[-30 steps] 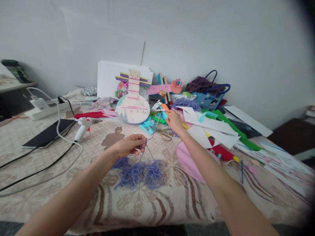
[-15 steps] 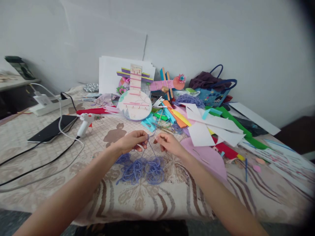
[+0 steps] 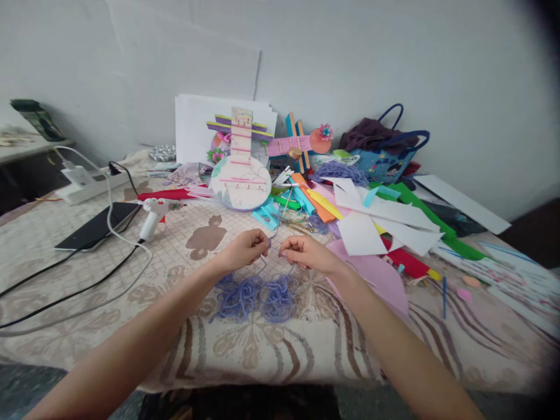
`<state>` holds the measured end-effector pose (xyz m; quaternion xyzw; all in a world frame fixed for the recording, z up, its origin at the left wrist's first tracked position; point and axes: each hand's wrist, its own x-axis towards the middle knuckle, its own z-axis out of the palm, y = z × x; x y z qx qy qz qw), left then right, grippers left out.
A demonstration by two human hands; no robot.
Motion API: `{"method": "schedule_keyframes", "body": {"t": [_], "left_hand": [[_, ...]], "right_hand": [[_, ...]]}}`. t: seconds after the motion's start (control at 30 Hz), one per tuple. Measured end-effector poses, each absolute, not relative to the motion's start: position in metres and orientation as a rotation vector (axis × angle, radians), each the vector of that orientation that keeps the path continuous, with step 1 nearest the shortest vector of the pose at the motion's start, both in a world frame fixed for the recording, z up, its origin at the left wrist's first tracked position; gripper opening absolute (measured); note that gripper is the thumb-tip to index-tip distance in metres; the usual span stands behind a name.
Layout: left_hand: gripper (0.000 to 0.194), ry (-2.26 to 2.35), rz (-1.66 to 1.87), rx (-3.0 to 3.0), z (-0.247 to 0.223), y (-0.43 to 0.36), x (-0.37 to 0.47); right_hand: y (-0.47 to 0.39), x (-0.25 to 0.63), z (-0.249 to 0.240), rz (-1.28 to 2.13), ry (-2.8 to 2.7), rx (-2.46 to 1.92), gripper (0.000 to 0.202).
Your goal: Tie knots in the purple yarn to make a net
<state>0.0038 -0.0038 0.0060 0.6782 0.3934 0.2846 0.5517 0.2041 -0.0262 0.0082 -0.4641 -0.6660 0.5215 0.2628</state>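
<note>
My left hand (image 3: 245,251) is closed in a pinch on a strand of purple-blue yarn (image 3: 263,265). One length of it trails up from the fingertips toward the clutter behind, and another hangs down. Close by on the right, my right hand (image 3: 308,253) has its thumb and fingers pressed together. From under these fingertips a strand seems to run down to the loose yarn pile (image 3: 276,300). Two tangled heaps of this yarn lie on the patterned tablecloth (image 3: 245,350) just below both hands. The exact spot of each pinch is partly hidden by fingers.
A white glue gun (image 3: 153,219) and a black tablet-like device (image 3: 98,226) lie left, among cables. Behind stands a decorated round craft piece (image 3: 241,184). Paper scraps (image 3: 363,233), a pink sheet (image 3: 385,280), more yarn (image 3: 341,173) and a blue bag (image 3: 385,163) fill the right.
My right hand has closed its fingers, which were more apart, and a strand now shows under them. My left hand stays pinched on the yarn. The view has shifted slightly.
</note>
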Motion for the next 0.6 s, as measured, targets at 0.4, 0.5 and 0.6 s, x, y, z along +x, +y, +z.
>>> {"method": "schedule_keyframes", "body": {"t": [0.4,0.5,0.6], "left_hand": [[0.019,0.953,0.743,1.641,0.003,-0.004,0.005],[0.020,0.943,0.764,1.642,0.003,-0.003,0.004],[0.021,0.936,0.764,1.639,0.004,-0.003,0.003]], "right_hand": [[-0.036,0.217,0.022,1.017,-2.065,-1.285,0.031],[-0.047,0.211,0.029,0.971,-2.148,-1.242,0.039],[-0.057,0.204,0.029,0.944,-2.473,-1.151,0.048]]}}
